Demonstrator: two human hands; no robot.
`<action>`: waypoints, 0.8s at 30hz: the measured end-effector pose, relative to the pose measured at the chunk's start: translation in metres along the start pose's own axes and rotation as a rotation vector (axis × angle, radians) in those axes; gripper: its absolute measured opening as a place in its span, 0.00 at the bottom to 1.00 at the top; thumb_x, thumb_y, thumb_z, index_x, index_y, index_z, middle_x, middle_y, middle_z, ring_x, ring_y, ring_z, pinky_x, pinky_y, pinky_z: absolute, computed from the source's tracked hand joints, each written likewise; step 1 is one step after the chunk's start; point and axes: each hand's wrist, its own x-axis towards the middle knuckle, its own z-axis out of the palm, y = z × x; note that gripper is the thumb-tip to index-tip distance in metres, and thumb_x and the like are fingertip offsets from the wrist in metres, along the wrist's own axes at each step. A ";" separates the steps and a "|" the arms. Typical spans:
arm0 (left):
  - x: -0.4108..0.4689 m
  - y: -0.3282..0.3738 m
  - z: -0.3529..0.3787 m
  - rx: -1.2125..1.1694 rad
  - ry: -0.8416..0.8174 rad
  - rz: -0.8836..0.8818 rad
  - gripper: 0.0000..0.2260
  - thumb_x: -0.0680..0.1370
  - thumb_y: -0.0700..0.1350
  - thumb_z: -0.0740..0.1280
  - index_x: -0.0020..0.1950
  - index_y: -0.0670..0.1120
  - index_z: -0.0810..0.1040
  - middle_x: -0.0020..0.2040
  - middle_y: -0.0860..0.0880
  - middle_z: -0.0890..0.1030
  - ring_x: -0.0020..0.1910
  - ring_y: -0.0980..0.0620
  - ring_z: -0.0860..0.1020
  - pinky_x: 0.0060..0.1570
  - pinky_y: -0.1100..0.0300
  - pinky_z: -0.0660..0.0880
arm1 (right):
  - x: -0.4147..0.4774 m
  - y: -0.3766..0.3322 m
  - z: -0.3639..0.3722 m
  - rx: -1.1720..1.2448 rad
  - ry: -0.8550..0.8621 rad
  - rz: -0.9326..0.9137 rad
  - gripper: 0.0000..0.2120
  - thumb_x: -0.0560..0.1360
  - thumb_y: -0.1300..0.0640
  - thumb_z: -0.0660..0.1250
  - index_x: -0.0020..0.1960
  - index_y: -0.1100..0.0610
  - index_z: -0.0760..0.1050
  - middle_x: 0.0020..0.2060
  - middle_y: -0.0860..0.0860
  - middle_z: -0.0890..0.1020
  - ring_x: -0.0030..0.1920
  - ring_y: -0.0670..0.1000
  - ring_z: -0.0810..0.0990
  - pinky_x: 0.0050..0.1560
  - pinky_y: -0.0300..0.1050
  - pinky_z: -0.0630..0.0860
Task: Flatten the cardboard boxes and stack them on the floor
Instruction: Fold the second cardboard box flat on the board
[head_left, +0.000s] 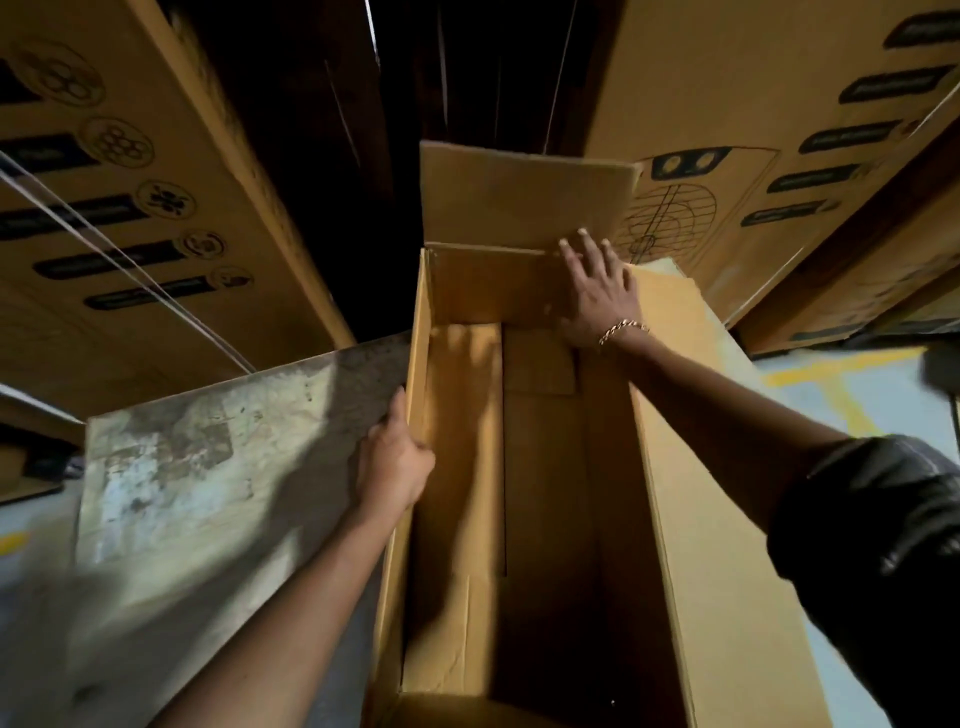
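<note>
Cardboard box (545, 467) stands open and upright between stacks of printed cartons (130, 171), its far flap (519, 202) raised and its bottom flaps still folded shut. Your left hand (395, 462) curls its fingers over the left wall to steady it. Your right hand (597, 296), fingers straight and spread, presses the far right corner, likely to start the collapse.

The open cardboard box (457, 493) stands in the middle. Its far flap (519, 197) rises behind the opening, its left flap (208, 457) spreads out leftward, and its right flap (701, 395) lies out rightward. The left hand (395, 462) grips the box's left wall at the rim. The right hand (597, 291) lies flat at its far right corner. Printed cartons stand left (130, 182) and right (779, 130) of the box, and the floor (831, 384) lies to its right.
</note>
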 end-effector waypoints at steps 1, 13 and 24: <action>0.001 -0.001 0.000 0.003 0.003 -0.003 0.34 0.75 0.43 0.65 0.79 0.53 0.55 0.60 0.41 0.80 0.54 0.39 0.79 0.52 0.50 0.77 | 0.014 0.005 -0.003 -0.011 0.007 -0.006 0.44 0.74 0.41 0.66 0.80 0.47 0.43 0.80 0.50 0.46 0.78 0.58 0.45 0.75 0.64 0.50; 0.002 -0.005 0.003 0.008 0.056 0.018 0.30 0.76 0.43 0.63 0.77 0.53 0.58 0.57 0.42 0.81 0.50 0.39 0.80 0.46 0.51 0.76 | 0.063 0.016 0.015 0.074 -0.115 0.098 0.28 0.76 0.48 0.67 0.72 0.53 0.63 0.69 0.56 0.69 0.69 0.63 0.64 0.63 0.64 0.70; -0.003 0.001 -0.002 -0.008 0.030 0.003 0.33 0.74 0.43 0.63 0.78 0.52 0.58 0.58 0.42 0.80 0.53 0.39 0.79 0.51 0.47 0.79 | -0.060 0.021 0.008 0.429 -0.161 0.323 0.41 0.76 0.73 0.59 0.80 0.54 0.41 0.78 0.58 0.56 0.63 0.65 0.74 0.56 0.55 0.74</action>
